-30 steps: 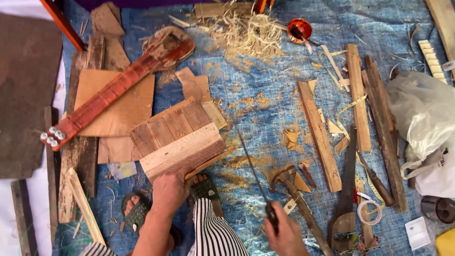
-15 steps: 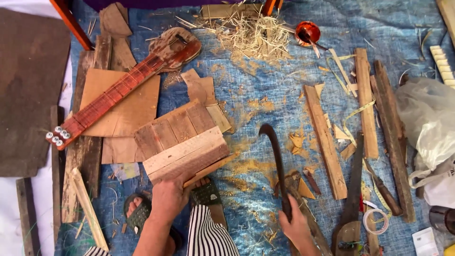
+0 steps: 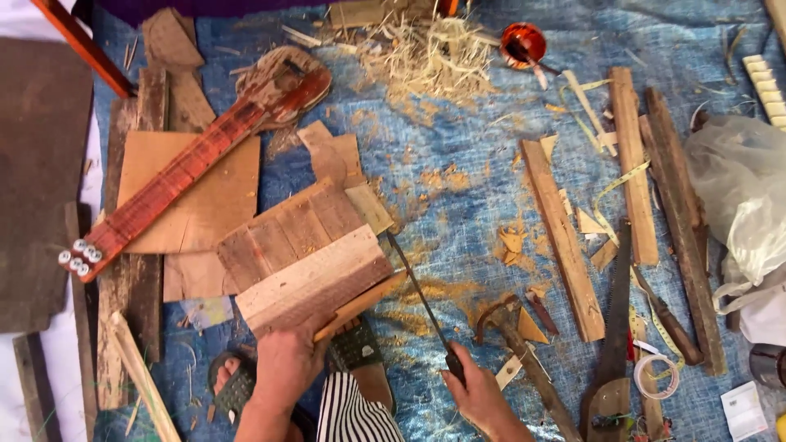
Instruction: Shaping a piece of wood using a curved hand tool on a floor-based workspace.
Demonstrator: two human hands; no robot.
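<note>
My left hand point(image 3: 286, 360) grips the near edge of a block of joined wooden boards point(image 3: 307, 250) that rests on the blue tarp point(image 3: 458, 164). A thin pale strip point(image 3: 360, 304) runs along that edge under my fingers. My right hand point(image 3: 479, 393) holds the dark handle of a long curved knife point(image 3: 417, 295). The blade points up and left, and its tip touches the right edge of the board block near the strip. A striped trouser leg point(image 3: 352, 413) and a sandalled foot point(image 3: 233, 385) show below my hands.
A red instrument neck with tuning pegs point(image 3: 176, 176) lies on plywood at left. Wood planks point(image 3: 565, 241), a hand saw point(image 3: 612, 344), a hammer-like tool point(image 3: 516, 336), a tape measure and a plastic bag point(image 3: 737, 205) crowd the right. Shavings point(image 3: 426, 49) and a red bowl point(image 3: 524, 41) lie far.
My right hand has swung the knife from beside the hammer-like tool leftward, bringing its blade to the edge of the board block. My left hand has stayed on the boards.
</note>
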